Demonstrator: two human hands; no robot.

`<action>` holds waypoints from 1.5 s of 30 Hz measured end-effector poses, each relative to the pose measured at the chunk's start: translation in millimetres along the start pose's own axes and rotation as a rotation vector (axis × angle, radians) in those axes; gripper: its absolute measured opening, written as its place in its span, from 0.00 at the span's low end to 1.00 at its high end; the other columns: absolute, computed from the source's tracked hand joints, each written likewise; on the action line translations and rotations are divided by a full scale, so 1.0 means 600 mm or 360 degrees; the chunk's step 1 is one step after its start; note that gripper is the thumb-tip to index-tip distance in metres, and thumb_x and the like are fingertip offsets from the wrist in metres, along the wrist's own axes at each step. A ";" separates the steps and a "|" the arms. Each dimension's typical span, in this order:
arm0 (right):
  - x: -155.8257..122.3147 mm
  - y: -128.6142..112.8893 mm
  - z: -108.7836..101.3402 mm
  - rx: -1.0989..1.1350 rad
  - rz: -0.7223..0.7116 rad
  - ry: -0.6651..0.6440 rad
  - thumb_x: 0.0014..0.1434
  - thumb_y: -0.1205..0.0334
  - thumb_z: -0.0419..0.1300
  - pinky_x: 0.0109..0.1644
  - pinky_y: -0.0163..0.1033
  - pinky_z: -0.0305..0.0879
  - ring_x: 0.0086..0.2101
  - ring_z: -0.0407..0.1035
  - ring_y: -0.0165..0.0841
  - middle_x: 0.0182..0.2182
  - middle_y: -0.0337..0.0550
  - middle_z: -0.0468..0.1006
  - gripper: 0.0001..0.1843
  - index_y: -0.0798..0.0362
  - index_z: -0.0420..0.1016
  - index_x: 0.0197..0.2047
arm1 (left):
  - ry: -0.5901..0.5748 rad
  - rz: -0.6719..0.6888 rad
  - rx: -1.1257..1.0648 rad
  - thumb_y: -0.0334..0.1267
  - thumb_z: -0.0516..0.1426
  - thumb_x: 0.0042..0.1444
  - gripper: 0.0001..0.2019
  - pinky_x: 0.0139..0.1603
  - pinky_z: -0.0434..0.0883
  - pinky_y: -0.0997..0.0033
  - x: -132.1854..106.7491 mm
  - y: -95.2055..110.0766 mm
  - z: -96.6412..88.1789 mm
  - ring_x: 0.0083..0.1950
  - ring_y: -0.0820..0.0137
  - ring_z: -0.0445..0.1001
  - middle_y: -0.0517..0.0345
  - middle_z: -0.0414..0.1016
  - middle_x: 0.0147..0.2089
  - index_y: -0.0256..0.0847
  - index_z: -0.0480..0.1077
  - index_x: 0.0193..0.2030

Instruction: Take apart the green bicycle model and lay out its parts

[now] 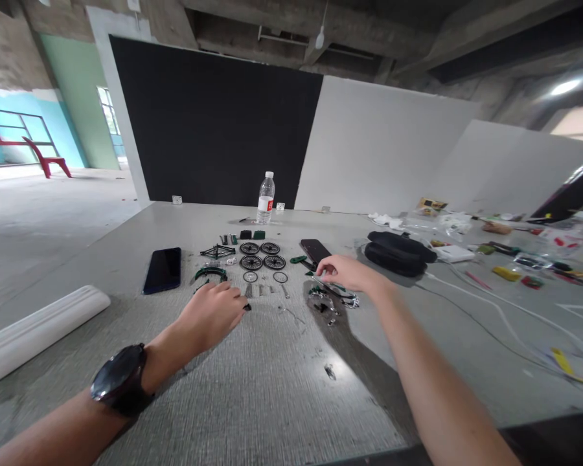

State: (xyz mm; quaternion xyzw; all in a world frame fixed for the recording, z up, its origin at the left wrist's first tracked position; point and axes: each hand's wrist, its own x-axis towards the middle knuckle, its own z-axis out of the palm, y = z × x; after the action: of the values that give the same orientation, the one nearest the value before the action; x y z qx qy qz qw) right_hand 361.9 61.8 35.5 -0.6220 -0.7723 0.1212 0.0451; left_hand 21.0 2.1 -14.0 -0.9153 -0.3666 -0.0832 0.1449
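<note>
My left hand, with a black watch on the wrist, lies palm down on the table just in front of a green curved part. Its fingers are slightly bent and apart; a small dark piece shows at the fingertips. My right hand is closed in a pinch above a group of small silver and black parts. A thin pale piece shows at its fingertips, too small to name. Between the hands lie several small black spoked wheels, thin rings and tiny metal pieces. A dark green toy bicycle frame lies behind my left hand.
A phone lies at left, another dark phone behind my right hand. A water bottle stands at the back. A white roll is at far left. Right: a black case, white cables and scattered items.
</note>
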 end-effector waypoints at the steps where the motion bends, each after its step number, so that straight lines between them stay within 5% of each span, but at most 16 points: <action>1: 0.000 -0.002 0.001 0.0026 -0.0001 -0.0024 0.54 0.59 0.62 0.36 0.39 0.62 0.34 0.72 0.37 0.36 0.45 0.80 0.08 0.49 0.79 0.39 | 0.0002 0.0002 0.0000 0.36 0.54 0.67 0.09 0.41 0.69 0.62 0.000 0.000 0.000 0.43 0.61 0.75 0.56 0.78 0.40 0.41 0.76 0.40; 20: 0.004 0.003 0.007 0.0055 0.0075 -0.0090 0.51 0.60 0.64 0.37 0.39 0.64 0.34 0.73 0.37 0.36 0.45 0.81 0.07 0.49 0.78 0.36 | 0.0044 0.0040 -0.0032 0.35 0.52 0.67 0.11 0.42 0.70 0.62 -0.002 -0.001 0.000 0.43 0.61 0.76 0.55 0.78 0.40 0.40 0.77 0.42; 26: 0.002 0.034 -0.008 -0.0071 0.0128 0.0270 0.57 0.61 0.58 0.40 0.39 0.65 0.36 0.74 0.38 0.35 0.46 0.83 0.08 0.49 0.79 0.36 | 0.0074 0.0049 -0.0027 0.36 0.52 0.68 0.12 0.41 0.69 0.64 -0.002 -0.002 0.004 0.43 0.62 0.75 0.55 0.78 0.39 0.40 0.77 0.43; 37: -0.011 0.073 -0.020 0.0082 0.0218 -0.0418 0.39 0.55 0.71 0.36 0.40 0.64 0.34 0.74 0.41 0.31 0.43 0.82 0.11 0.48 0.83 0.28 | 0.0059 0.0037 -0.0009 0.37 0.52 0.67 0.11 0.41 0.69 0.65 -0.001 -0.001 0.000 0.42 0.62 0.75 0.55 0.78 0.39 0.41 0.77 0.41; 45: -0.003 0.064 -0.011 -0.0049 0.0275 -0.0202 0.47 0.61 0.68 0.35 0.39 0.63 0.31 0.73 0.37 0.30 0.44 0.82 0.03 0.49 0.82 0.29 | 0.0061 0.0060 -0.0013 0.37 0.51 0.68 0.12 0.43 0.70 0.62 -0.002 0.000 0.001 0.44 0.61 0.76 0.54 0.78 0.41 0.40 0.77 0.42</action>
State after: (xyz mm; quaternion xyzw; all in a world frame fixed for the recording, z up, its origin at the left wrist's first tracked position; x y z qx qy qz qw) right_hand 400.2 68.6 32.5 -0.6780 -0.7188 0.1519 -0.0242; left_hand 19.9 1.7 -14.9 -0.9208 -0.3461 -0.0996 0.1497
